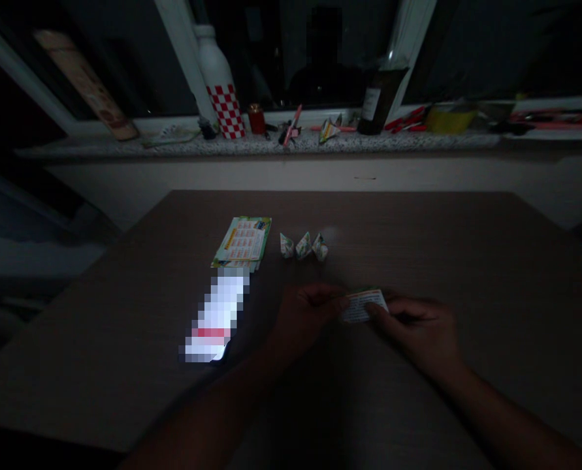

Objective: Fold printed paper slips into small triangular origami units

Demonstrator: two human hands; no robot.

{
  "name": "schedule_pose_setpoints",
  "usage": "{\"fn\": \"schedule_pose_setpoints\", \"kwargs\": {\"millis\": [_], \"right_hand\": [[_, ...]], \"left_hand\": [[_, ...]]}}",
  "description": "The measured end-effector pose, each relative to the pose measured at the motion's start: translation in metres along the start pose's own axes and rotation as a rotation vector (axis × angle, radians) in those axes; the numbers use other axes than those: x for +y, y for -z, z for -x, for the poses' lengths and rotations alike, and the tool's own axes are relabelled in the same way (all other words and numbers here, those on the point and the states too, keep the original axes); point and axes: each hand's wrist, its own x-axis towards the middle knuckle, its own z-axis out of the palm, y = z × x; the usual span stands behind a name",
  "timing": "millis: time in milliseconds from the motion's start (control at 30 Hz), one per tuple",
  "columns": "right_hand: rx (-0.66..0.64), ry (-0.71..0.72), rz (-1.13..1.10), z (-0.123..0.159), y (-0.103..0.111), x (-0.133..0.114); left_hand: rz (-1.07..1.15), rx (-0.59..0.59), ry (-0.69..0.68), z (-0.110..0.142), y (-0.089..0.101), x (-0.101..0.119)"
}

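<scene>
Right of the frame's center, a small folded paper (356, 308), pale with rows of tiny print too small to read, is showing a green edge. The left hand (306, 313) is pinching its left end, fingers nearly closed; the right hand (420, 326) is gripping its right end between thumb and curled fingers.

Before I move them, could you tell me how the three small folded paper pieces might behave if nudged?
The folded paper pieces look light, so a nudge would probably slide them easily. Their pointed tops and small bases suggest they could tip. The creased folds seem likely to hold shape gently, but might crush under a firm squeeze.
</scene>
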Motion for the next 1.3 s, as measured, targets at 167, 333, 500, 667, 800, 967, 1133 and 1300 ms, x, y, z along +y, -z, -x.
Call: {"fn": "schedule_pose_setpoints", "kwargs": {"millis": [167,333,500,667,800,967,1133,1300], "right_hand": [[-0.085,-0.160,-0.068,-0.008,-0.007,0.009],[-0.057,-0.373,-0.410,-0.022,-0.016,0.011],[-0.178,-0.495,-0.594,-0.026,-0.036,0.004],[-0.061,-0.528,-0.503,-0.018,-0.050,0.003],[-0.015,-0.548,-0.418,-0.015,-0.048,0.002],[-0.069,-0.503,-0.410,-0.015,-0.044,0.000],[-0.095,-0.495,-0.429,-0.016,-0.043,-0.002],[-0.116,-0.475,-0.521,-0.016,-0.041,-0.008]], "left_hand": [[0.004,-0.037,-0.007,-0.014,0.009,-0.003],[0.086,0.065,-0.034,-0.026,0.016,-0.009],[0.222,0.160,-0.089,-0.026,0.009,-0.015],[0.331,0.170,-0.100,-0.017,-0.005,-0.019],[0.389,0.195,-0.114,-0.013,-0.009,-0.017],[0.442,0.221,-0.124,-0.012,-0.008,-0.016],[0.467,0.193,-0.103,-0.012,-0.009,-0.014],[0.486,0.231,-0.099,-0.013,-0.007,-0.011]]}}
